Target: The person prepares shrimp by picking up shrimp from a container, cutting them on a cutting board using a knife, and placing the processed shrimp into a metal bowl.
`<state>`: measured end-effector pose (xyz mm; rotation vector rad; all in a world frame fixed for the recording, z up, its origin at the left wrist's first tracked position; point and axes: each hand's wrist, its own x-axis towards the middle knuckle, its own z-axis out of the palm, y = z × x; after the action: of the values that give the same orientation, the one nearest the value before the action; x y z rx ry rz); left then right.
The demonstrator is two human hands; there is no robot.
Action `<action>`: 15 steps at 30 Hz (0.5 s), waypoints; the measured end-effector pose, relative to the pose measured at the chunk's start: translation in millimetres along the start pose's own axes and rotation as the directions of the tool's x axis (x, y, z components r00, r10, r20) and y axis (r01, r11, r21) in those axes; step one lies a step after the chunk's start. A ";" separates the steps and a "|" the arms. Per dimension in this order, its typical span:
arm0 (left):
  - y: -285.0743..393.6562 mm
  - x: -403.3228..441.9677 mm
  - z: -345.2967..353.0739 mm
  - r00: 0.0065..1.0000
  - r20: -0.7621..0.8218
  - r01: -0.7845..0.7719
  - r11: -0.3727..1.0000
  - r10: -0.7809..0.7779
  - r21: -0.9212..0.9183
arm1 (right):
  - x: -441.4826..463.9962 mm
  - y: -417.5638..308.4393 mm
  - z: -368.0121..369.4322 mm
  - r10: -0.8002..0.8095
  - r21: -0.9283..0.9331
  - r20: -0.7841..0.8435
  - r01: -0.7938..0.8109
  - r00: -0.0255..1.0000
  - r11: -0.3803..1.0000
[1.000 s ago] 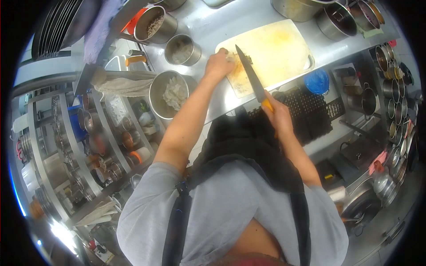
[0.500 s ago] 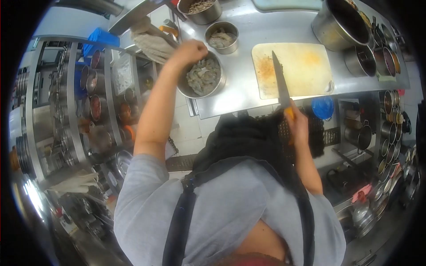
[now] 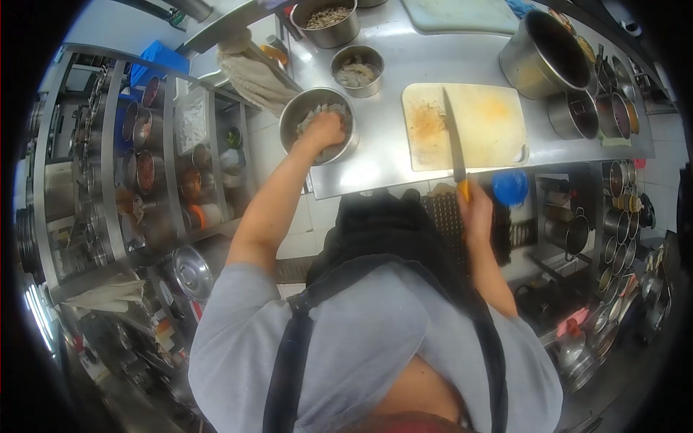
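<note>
My left hand [image 3: 323,131] reaches down into a steel bowl [image 3: 287,119] of greyish shrimp at the left front of the counter; its fingertips are hidden among the pieces. My right hand [image 3: 476,207] is wrapped round the orange handle of a long knife [image 3: 454,137]. The blade lies over the pale cutting board [image 3: 494,130], pointing away from me. Brown residue [image 3: 427,119] marks the board's left part. Just behind the bowl stands a smaller steel pot [image 3: 359,71] with shrimp in it.
A pot of brown bits [image 3: 328,22] stands at the back left, beside a towel [image 3: 253,72]. Large steel pots [image 3: 545,54] crowd the counter's right. A second board [image 3: 462,14] lies at the back. Racks of pans flank both sides.
My left hand has gone from the cutting board across to the steel bowl and down into it. My right hand still holds the knife over the board. The view has shifted left.
</note>
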<state>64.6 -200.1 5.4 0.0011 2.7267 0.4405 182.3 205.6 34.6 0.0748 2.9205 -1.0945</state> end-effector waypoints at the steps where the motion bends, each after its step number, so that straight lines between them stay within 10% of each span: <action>1: 0.0 -2.3 -0.9 0.999 0.031 0.015 1.000 -0.016 0.010 | 1.5 -3.1 -3.0 -0.017 0.019 0.012 0.016 1.000 1.000; 11: 15.4 -42.5 -91.8 0.922 -0.286 0.178 0.942 -0.261 -0.283 | 32.9 22.8 -10.8 -0.093 0.028 0.211 0.089 0.973 0.996; 15: 92.0 -32.7 -98.4 0.982 -0.186 -0.087 0.923 0.017 -0.376 | 41.1 38.9 -14.8 -0.108 0.009 0.132 0.107 0.985 0.994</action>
<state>53.5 -144.5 131.9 -0.0737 2.7690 1.0297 143.3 246.1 18.7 -0.1517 2.8340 -1.0709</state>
